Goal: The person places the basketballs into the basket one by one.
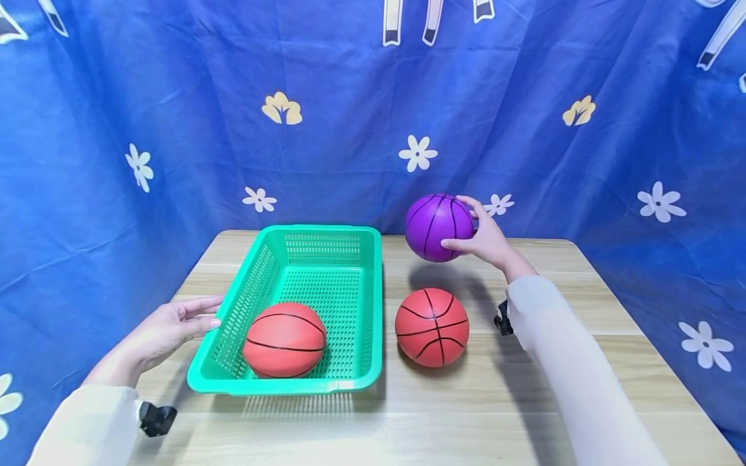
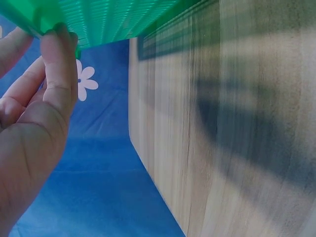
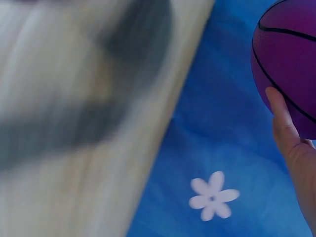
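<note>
A purple basketball [image 1: 432,228] is in the grip of my right hand [image 1: 486,241], held above the table's far part with its shadow below. Thumb and fingers spread round its right side; in the right wrist view a finger lies along the purple surface. My left hand [image 1: 169,330] pinches the left rim of a green plastic basket [image 1: 373,310], fingertips right at the edge in the left wrist view. Inside the basket, toward its front, sits an orange-red basketball [image 1: 284,342]. A second orange-red basketball [image 1: 432,327] rests on the table, just right of the basket and nearer than the purple one.
The wooden table [image 1: 466,414] runs back to a blue patterned curtain [image 1: 350,162], which also hangs along both sides. Black wrist cameras sit on both sleeves, the right one [image 1: 504,318] not far from the ball on the table.
</note>
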The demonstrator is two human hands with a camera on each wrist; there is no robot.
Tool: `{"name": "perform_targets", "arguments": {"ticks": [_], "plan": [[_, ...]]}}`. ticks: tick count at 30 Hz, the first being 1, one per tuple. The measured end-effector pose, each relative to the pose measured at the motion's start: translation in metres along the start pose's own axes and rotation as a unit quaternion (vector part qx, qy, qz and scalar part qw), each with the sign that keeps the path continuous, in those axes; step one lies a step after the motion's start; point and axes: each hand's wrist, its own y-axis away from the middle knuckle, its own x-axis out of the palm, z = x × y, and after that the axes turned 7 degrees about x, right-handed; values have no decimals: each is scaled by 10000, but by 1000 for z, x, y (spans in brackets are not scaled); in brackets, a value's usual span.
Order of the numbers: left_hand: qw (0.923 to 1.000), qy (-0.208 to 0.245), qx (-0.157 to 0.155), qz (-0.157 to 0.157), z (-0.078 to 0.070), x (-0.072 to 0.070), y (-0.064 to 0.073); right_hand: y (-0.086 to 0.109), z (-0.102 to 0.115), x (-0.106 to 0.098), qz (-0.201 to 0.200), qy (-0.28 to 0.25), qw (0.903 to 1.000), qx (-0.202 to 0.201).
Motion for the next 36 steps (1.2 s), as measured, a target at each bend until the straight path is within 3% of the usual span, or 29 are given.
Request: {"name": "perform_targets", "arguments": {"ticks": [7, 15, 27, 36], "plan": [[10000, -25, 14, -32, 0, -1, 2, -10, 44, 14, 268, -280, 9989, -274], [10000, -43, 17, -34, 0, 0, 2, -1, 98, 43, 737, -703, 9932, -558], [10000, 19, -42, -6, 0, 1, 0, -1, 123, 98, 1053, -837, 9877, -791], [10000, 71, 16, -25, 2, 0, 2, 5, 141, 140, 1126, -701, 9897, -541]]}}
